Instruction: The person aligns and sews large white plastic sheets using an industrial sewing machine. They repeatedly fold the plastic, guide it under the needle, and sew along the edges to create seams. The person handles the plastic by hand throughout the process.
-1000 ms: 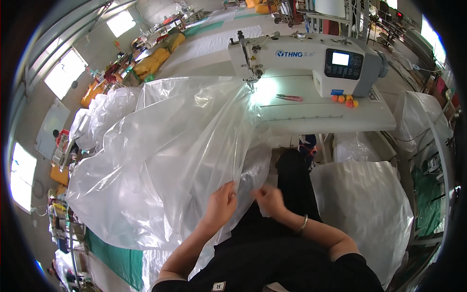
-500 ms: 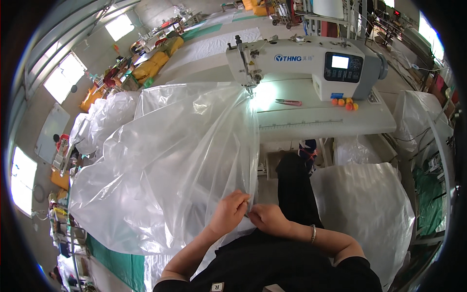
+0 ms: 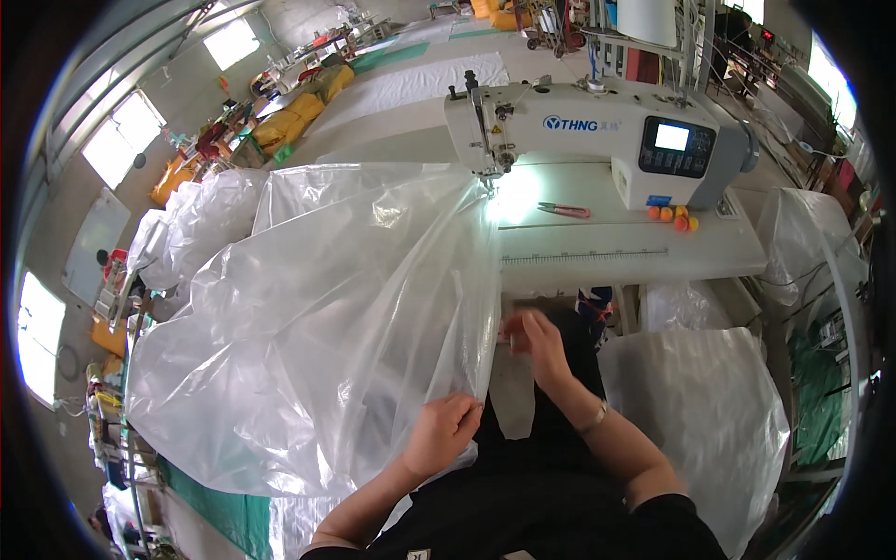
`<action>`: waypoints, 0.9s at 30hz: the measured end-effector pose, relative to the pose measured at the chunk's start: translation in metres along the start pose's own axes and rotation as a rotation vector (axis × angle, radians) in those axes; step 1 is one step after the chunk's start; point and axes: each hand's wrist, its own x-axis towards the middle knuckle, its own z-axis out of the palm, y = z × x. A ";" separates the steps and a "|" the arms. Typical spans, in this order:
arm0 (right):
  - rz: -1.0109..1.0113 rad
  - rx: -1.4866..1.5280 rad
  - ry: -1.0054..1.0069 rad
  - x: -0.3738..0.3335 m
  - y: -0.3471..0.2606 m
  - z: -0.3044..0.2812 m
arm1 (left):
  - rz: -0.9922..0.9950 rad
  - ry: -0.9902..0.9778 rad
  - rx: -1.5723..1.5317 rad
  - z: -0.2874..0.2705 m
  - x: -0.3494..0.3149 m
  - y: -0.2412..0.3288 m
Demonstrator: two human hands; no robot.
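A large sheet of clear plastic film (image 3: 308, 308) hangs over the table's left front and drapes toward my lap. Its gathered upper end runs under the needle area of the white sewing machine (image 3: 579, 126), where the lamp glares. My left hand (image 3: 443, 434) grips the film's right edge near my lap, fingers closed around it. To the right of that edge, my right hand (image 3: 543, 353) is raised below the table's front, apart from the film. Its fingers are bent and spaced, slightly blurred, with nothing seen in them.
Red-handled thread snips (image 3: 565, 211) and several small orange-yellow balls (image 3: 674, 217) lie on the machine table (image 3: 616, 266). A ruler scale (image 3: 588, 254) runs along its front. More plastic film (image 3: 691, 420) hangs at my right; bundled film (image 3: 219, 210) sits to the left.
My right hand has left the film's edge beside my left hand and moved up and to the right. The left hand keeps its grip. The view has shifted slightly.
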 end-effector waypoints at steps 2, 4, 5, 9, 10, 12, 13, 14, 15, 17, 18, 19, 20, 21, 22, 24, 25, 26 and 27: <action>-0.179 -0.706 -0.340 0.001 0.016 0.023 | 0.122 0.002 0.113 -0.003 0.005 0.005; -0.414 -1.061 -0.461 0.001 0.028 0.027 | 0.320 -0.072 0.270 -0.003 0.014 0.010; -0.561 -1.045 -0.464 -0.001 0.042 0.032 | 0.388 -0.091 0.362 -0.002 0.010 0.009; -0.783 -0.954 -0.371 0.004 0.065 0.022 | 0.295 -0.133 0.319 0.006 0.006 -0.010; -0.590 -0.892 -0.346 0.016 0.058 0.015 | 0.315 -0.148 0.324 0.003 0.005 -0.017; -0.067 -0.841 -0.030 0.056 -0.018 0.015 | 0.313 -0.144 0.313 0.001 0.001 -0.022; -0.325 -0.981 0.072 0.084 -0.020 0.005 | 0.316 -0.146 0.300 0.002 0.002 -0.022; -0.406 -1.133 0.063 0.098 -0.039 0.018 | 0.307 -0.148 0.291 0.002 0.003 -0.023; -0.493 -1.282 0.052 0.108 -0.057 0.034 | 0.309 -0.137 0.260 0.001 0.005 -0.021; -0.459 -1.494 -0.008 0.133 -0.051 0.037 | 0.324 -0.126 0.199 -0.002 0.009 -0.018; -0.436 -1.600 -0.040 0.143 -0.043 0.037 | 0.318 -0.130 0.178 -0.005 0.010 -0.018; -0.430 -1.624 -0.005 0.147 -0.035 0.035 | 0.313 -0.134 0.158 -0.007 0.010 -0.019; -0.430 -1.644 0.014 0.148 -0.028 0.041 | 0.297 -0.129 0.142 -0.009 0.009 -0.021; -0.431 -1.665 0.037 0.146 -0.023 0.044 | 0.285 -0.103 0.068 -0.008 0.009 -0.025; -0.423 -1.654 0.012 0.138 -0.019 0.043 | 0.274 -0.079 -0.007 -0.004 0.010 -0.032; -0.414 -1.630 -0.032 0.106 -0.029 0.052 | 0.261 -0.050 -0.018 -0.001 0.012 -0.042; -0.411 -1.625 -0.047 0.092 -0.029 0.051 | 0.264 -0.050 0.038 0.001 0.014 -0.044; -0.407 -1.622 -0.058 0.078 -0.027 0.049 | 0.268 -0.050 0.091 0.004 0.017 -0.046; -0.393 -1.602 -0.066 0.066 -0.024 0.049 | 0.250 -0.040 0.117 0.006 0.020 -0.048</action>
